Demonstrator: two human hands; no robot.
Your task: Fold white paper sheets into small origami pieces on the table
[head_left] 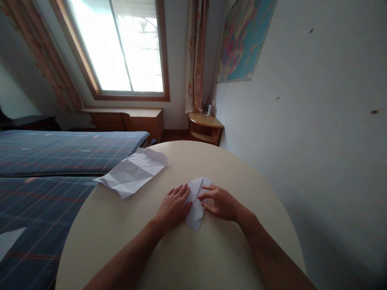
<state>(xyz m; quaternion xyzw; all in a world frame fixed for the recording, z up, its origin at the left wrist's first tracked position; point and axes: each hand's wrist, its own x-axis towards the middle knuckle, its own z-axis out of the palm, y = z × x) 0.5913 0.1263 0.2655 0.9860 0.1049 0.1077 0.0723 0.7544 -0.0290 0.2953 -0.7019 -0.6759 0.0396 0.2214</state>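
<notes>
A small folded white paper (198,197) lies on the round cream table (187,249). My left hand (175,207) rests flat on the paper's left part, fingers stretched out and together. My right hand (220,201) lies on the paper's right edge, its thumb and forefinger pressed on a fold near the middle. A second, larger creased white sheet (133,173) lies unfolded at the table's far left edge, untouched by either hand.
A bed with a blue plaid cover (54,161) stands close against the table's left side. A white wall (302,121) runs along the right with a map (244,40) on it. A wooden corner stand (205,127) and desk (127,119) sit under the window.
</notes>
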